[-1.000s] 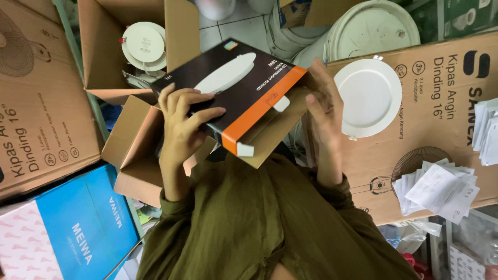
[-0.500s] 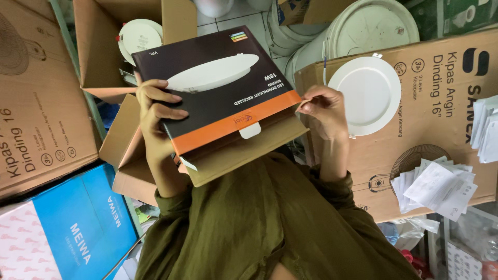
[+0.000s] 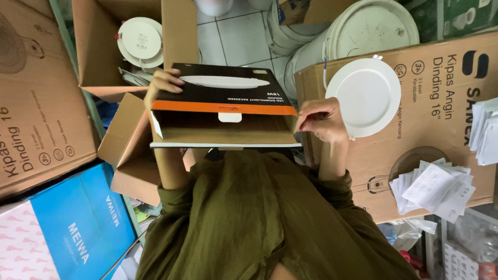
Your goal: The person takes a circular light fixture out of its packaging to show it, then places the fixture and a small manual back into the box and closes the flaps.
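Observation:
I hold a flat black and orange lamp box [image 3: 223, 98] level in front of me, its open brown end facing me with the flap folded down. My left hand [image 3: 162, 83] grips the box's left edge, fingers over the top. The right hand [image 3: 320, 118] pinches its right corner at the open end. A white round downlight [image 3: 367, 96] lies on a large brown carton [image 3: 441, 114] just right of my right hand. Olive green sleeves cover both forearms.
An open carton [image 3: 104, 52] at the upper left holds more white round lamps [image 3: 140, 41]. A blue box [image 3: 83, 223] sits lower left, a brown carton [image 3: 36, 103] at far left. White buckets [image 3: 358, 26] stand behind. Stacks of folded paper [image 3: 433, 186] rest at right.
The box has swung from a tilted pose to level, with its open end now toward me. My right hand slid to its right corner; my left hand moved up its left edge.

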